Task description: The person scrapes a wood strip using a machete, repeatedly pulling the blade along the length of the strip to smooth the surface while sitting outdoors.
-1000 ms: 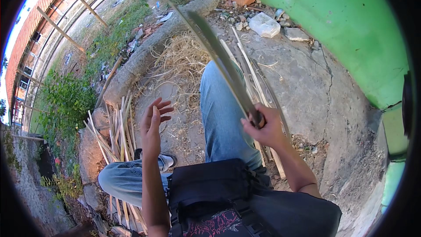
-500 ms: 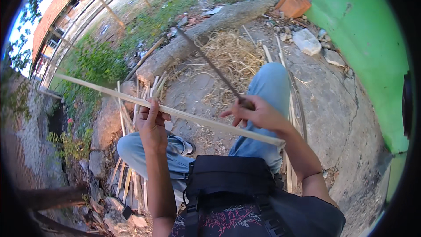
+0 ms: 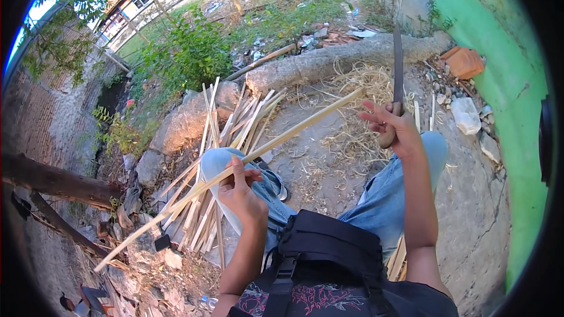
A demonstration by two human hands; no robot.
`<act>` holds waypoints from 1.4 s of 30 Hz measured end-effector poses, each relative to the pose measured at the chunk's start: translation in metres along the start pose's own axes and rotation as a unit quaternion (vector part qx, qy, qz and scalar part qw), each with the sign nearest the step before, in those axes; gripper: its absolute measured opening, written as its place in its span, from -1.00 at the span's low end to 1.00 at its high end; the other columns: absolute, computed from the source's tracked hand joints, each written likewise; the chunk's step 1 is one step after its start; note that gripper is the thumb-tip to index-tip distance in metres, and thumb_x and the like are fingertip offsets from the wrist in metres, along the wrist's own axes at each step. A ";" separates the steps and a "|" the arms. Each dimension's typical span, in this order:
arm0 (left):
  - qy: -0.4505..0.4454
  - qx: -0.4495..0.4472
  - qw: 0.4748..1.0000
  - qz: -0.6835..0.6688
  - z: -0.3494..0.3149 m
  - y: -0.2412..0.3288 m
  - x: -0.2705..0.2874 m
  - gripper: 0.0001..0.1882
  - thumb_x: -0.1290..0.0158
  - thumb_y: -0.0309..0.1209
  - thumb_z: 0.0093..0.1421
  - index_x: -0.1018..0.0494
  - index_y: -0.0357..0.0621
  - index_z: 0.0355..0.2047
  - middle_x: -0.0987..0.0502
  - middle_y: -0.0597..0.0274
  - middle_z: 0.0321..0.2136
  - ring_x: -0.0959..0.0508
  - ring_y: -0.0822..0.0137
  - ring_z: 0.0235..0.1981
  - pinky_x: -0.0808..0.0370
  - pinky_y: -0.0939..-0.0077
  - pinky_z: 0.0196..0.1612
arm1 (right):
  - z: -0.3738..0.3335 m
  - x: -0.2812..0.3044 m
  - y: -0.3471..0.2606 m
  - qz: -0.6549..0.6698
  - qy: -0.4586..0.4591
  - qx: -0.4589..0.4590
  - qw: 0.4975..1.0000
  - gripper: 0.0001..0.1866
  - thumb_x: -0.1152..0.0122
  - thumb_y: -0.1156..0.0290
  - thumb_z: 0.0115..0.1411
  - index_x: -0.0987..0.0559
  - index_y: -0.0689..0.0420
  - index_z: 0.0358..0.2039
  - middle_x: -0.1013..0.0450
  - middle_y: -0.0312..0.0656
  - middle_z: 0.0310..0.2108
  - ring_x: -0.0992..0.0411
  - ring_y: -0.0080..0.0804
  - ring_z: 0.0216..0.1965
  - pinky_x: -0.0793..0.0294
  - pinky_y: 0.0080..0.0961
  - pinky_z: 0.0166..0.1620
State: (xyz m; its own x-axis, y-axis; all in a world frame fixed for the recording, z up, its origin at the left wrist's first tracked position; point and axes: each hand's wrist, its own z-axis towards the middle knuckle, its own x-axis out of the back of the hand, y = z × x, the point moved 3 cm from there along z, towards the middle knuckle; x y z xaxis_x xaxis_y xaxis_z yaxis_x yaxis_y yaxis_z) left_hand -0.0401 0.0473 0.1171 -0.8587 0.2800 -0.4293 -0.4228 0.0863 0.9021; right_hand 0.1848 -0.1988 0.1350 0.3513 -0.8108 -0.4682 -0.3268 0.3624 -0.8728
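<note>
Here, the left hand [image 3: 242, 198] had its fingers [image 3: 252, 175] clamped on a pale strip [image 3: 294, 131], while the right hand [image 3: 406, 133] gripped a knife [image 3: 398, 79], some fingers stretched outward.

Black shirt [image 3: 414, 302], pink print [image 3: 320, 298]; blue jeans [image 3: 379, 196]; black buckled bag [image 3: 329, 236]

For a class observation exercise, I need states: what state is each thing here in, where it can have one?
Strip: in one piece, held slanting
Knife: held, blade bare, pointing away from the body
Left hand: closed on the strip
Right hand: gripping the knife, some fingers extended
Pile of strips: loose, untidy
Shavings: curled, tangled
</note>
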 end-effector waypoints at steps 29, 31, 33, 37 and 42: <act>-0.544 0.075 0.663 0.508 0.022 -0.041 -0.036 -0.69 0.04 -0.22 0.30 -0.46 -0.27 -0.33 -0.32 0.37 -0.66 -0.31 0.42 -0.65 -0.24 0.48 -0.56 | 0.112 0.040 0.025 -0.140 0.125 0.147 0.971 -0.71 -0.36 0.30 0.08 -0.41 0.15 -0.51 -0.44 -0.26 -0.57 -0.45 -0.50 -0.55 -0.47 -0.57 -0.42; -0.552 0.168 0.697 0.425 0.020 -0.050 -0.049 -0.69 0.11 -0.24 0.34 -0.44 -0.27 -0.30 -0.21 0.46 -0.69 -0.25 0.57 -0.64 -0.17 0.61 -0.59 | 0.108 0.042 0.016 -0.236 0.165 0.170 0.943 -0.67 -0.34 0.23 0.10 -0.42 0.19 -0.49 -0.42 -0.28 -0.62 -0.42 -0.49 -0.59 -0.42 -0.53 -0.45; -0.571 0.234 0.687 0.384 0.023 -0.057 -0.064 -0.70 0.19 -0.28 0.38 -0.41 -0.28 -0.24 -0.19 0.45 -0.72 -0.27 0.59 -0.69 -0.19 0.67 -0.64 | 0.095 0.037 0.004 -0.435 0.185 0.211 0.856 -0.62 -0.32 0.17 0.10 -0.41 0.24 -0.46 -0.32 -0.31 -0.70 -0.32 -0.52 -0.66 -0.29 -0.50 -0.54; -0.614 0.305 0.666 0.293 0.020 -0.059 -0.097 -0.68 0.26 -0.27 0.40 -0.37 -0.27 -0.17 -0.26 0.39 -0.73 -0.34 0.54 -0.78 -0.33 0.65 -0.68 | 0.068 0.026 -0.001 -0.539 0.146 0.233 0.796 -0.61 -0.30 0.14 0.11 -0.41 0.23 -0.44 -0.18 -0.27 -0.79 -0.13 -0.51 -0.72 -0.08 -0.41 -0.61; -0.578 0.385 0.689 0.206 0.024 -0.087 -0.099 -0.61 0.25 -0.15 0.39 -0.34 -0.25 -0.08 -0.16 0.47 -0.70 -0.19 0.62 -0.76 -0.13 0.73 -0.70 | 0.047 0.026 0.022 -0.582 0.106 0.146 0.793 -0.43 -0.27 -0.01 0.08 -0.39 0.25 -0.74 -0.17 -0.22 -0.85 -0.11 -0.44 -0.77 -0.07 -0.35 -0.62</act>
State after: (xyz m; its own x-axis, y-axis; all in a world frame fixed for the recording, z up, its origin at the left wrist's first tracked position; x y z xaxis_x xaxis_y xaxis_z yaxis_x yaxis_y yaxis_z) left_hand 0.0886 0.0347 0.0826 0.1337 0.9686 -0.2098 0.4499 0.1293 0.8837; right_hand 0.2278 -0.1908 0.0973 0.1012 -0.7226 0.6838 0.3387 -0.6212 -0.7066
